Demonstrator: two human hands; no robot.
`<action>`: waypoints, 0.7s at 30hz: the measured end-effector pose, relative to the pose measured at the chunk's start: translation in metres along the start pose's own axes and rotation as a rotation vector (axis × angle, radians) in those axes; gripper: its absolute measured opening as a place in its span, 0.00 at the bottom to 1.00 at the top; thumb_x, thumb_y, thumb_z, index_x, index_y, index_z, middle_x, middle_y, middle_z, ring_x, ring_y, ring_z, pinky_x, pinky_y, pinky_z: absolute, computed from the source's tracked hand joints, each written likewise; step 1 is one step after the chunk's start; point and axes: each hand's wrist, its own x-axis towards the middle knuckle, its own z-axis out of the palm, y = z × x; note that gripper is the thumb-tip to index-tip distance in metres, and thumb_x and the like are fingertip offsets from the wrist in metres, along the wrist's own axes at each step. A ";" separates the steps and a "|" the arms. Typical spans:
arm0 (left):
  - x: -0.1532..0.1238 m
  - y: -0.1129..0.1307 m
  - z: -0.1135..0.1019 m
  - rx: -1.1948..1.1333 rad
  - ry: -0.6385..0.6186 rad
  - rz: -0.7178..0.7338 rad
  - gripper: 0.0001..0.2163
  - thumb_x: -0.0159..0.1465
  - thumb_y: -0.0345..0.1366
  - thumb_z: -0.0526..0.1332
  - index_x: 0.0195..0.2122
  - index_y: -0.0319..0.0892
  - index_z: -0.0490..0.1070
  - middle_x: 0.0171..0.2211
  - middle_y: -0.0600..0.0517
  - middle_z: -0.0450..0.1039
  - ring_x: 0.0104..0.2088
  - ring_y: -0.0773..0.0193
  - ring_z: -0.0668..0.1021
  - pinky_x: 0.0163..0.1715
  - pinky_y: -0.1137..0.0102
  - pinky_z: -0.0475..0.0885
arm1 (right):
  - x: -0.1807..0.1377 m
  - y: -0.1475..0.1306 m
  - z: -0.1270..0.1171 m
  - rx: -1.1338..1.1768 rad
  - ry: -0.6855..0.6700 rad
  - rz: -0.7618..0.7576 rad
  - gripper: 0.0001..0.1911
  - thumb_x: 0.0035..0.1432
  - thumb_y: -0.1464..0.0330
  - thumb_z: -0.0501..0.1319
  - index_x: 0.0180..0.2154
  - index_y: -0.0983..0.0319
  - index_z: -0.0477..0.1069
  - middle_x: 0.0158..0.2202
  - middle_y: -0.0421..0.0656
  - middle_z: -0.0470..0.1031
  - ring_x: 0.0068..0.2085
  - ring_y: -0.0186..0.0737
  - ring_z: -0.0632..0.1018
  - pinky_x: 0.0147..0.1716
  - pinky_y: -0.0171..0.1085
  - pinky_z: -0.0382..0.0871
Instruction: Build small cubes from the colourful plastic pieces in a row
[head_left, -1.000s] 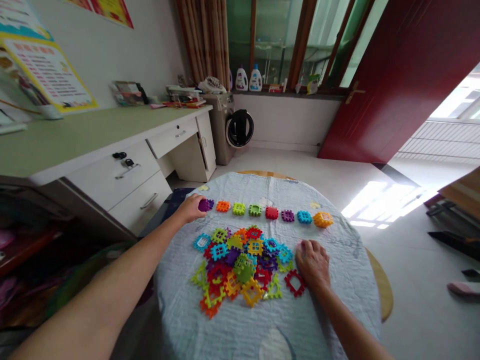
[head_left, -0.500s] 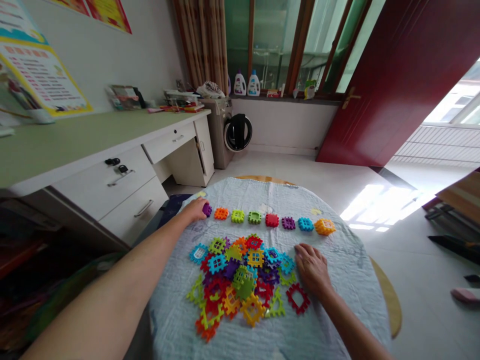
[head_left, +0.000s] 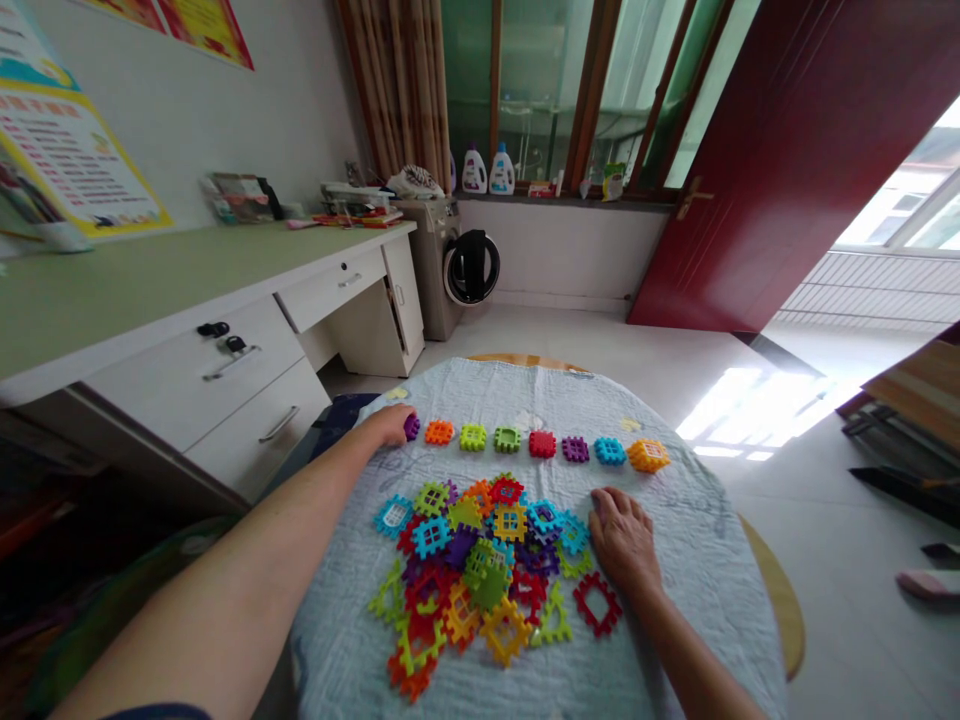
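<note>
At the left end of a row of blocks, my left hand (head_left: 393, 425) has its fingers closed on a purple block (head_left: 412, 427), which stays on the cloth. Along the row to its right sit an orange block (head_left: 439, 432), a lime block (head_left: 472, 437), a green block (head_left: 507, 439), a red block (head_left: 542, 444), another purple block (head_left: 575, 449), a blue block (head_left: 610, 451) and a taller yellow block (head_left: 649, 455). My right hand (head_left: 624, 535) lies palm down on the cloth, fingers loosely extended, beside a heap of interlocking plastic pieces (head_left: 465, 515). A red frame piece (head_left: 598, 604) lies near its wrist.
A pale blue cloth (head_left: 675, 610) covers the round table. To the left runs a long green-topped desk (head_left: 172, 265) with white drawers. Farther back are a washing machine (head_left: 442, 270) with its door ajar, detergent bottles (head_left: 502, 170) on the sill and a red door (head_left: 750, 170).
The view has shifted slightly. My left hand remains at the purple block and my right hand remains beside the heap; the blocks keep their places.
</note>
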 end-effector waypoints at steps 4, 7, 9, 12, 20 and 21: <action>0.001 0.001 0.001 -0.020 0.012 0.010 0.26 0.41 0.29 0.65 0.45 0.43 0.72 0.48 0.47 0.75 0.48 0.53 0.76 0.47 0.68 0.71 | 0.000 -0.002 -0.002 0.002 -0.015 0.005 0.17 0.63 0.66 0.51 0.52 0.57 0.69 0.54 0.46 0.70 0.54 0.47 0.68 0.54 0.45 0.57; 0.003 0.002 0.001 -0.030 0.013 0.021 0.25 0.41 0.29 0.64 0.44 0.44 0.73 0.46 0.48 0.76 0.47 0.53 0.77 0.45 0.68 0.71 | 0.000 -0.003 -0.003 0.000 -0.007 0.004 0.17 0.63 0.66 0.51 0.51 0.57 0.69 0.53 0.46 0.70 0.54 0.47 0.68 0.54 0.45 0.57; 0.004 0.004 0.001 -0.033 0.008 0.025 0.23 0.40 0.29 0.64 0.42 0.44 0.73 0.45 0.48 0.76 0.47 0.52 0.77 0.44 0.68 0.71 | 0.000 -0.003 -0.003 -0.002 0.000 0.006 0.16 0.64 0.66 0.51 0.51 0.57 0.68 0.53 0.46 0.70 0.53 0.47 0.68 0.53 0.45 0.57; 0.003 0.006 0.001 -0.035 0.009 0.021 0.23 0.39 0.29 0.63 0.40 0.44 0.73 0.44 0.48 0.76 0.46 0.52 0.77 0.42 0.68 0.72 | 0.000 -0.003 -0.003 -0.001 0.004 0.002 0.16 0.64 0.66 0.51 0.51 0.57 0.68 0.53 0.46 0.70 0.53 0.46 0.68 0.53 0.45 0.57; 0.003 0.003 0.003 -0.058 0.016 0.002 0.24 0.39 0.28 0.63 0.41 0.42 0.72 0.45 0.47 0.76 0.45 0.52 0.77 0.42 0.67 0.71 | -0.001 -0.004 -0.005 -0.004 0.019 0.006 0.15 0.64 0.66 0.52 0.51 0.57 0.68 0.53 0.45 0.70 0.52 0.46 0.68 0.52 0.43 0.57; 0.004 0.001 0.004 -0.063 0.014 0.000 0.24 0.39 0.28 0.63 0.41 0.43 0.73 0.45 0.47 0.76 0.45 0.52 0.77 0.42 0.67 0.71 | 0.000 -0.004 -0.005 -0.003 0.016 0.005 0.16 0.64 0.65 0.52 0.51 0.57 0.68 0.53 0.45 0.70 0.52 0.46 0.68 0.52 0.43 0.57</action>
